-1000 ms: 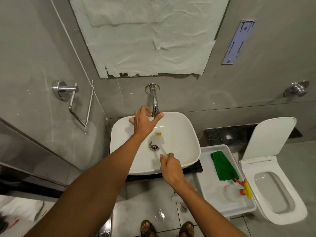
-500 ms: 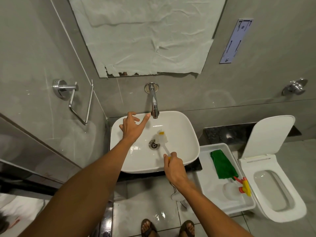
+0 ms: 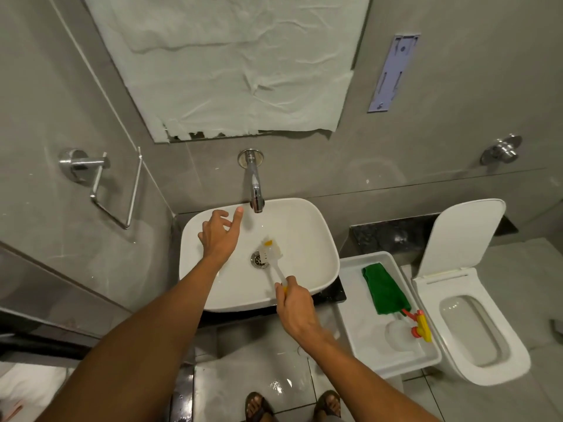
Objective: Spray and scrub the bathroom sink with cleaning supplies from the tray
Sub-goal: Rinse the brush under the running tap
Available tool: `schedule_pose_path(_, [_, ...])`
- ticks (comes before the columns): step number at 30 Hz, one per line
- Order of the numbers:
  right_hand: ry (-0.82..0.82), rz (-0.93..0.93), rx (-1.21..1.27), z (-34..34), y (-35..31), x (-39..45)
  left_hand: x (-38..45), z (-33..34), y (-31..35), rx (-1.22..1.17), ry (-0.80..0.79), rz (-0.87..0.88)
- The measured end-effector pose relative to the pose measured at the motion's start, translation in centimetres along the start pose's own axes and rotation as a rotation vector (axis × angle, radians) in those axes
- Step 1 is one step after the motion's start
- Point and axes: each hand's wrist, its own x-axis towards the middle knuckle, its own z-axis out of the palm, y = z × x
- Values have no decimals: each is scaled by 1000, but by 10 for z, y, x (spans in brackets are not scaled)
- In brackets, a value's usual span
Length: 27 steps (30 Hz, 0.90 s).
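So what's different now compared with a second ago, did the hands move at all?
The left hand let go of the chrome wall tap and drew back left over the white ceramic sink, fingers now open. The right hand kept hold of the white scrubbing brush beside the drain. The green cloth and clear spray bottle stayed in the white tray.

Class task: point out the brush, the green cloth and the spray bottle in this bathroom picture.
brush (image 3: 271, 251), head view, on its white bristle head beside the drain.
green cloth (image 3: 384, 289), head view, on the cloth's middle, in the tray.
spray bottle (image 3: 399, 334), head view, on its clear body.
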Motion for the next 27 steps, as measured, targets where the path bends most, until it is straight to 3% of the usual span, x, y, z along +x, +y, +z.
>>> schedule_pose_path(4, [15, -58, 69, -4, 7, -4, -2, 6, -1, 32, 22, -4])
schedule_pose_path(10, [-26, 6, 180, -14, 20, 1, -9, 20, -3, 75, 43, -5])
schedule_pose_path(18, [176, -165, 349, -58, 86, -4, -33, 61, 10, 133, 107, 54])
schedule_pose_path(24, [402, -10, 451, -86, 175, -2, -65, 128, 28, 105, 77, 120])
schedule_pose_path(27, [417, 133, 390, -86, 228, 7, -79, 168, 35, 117, 10, 196])
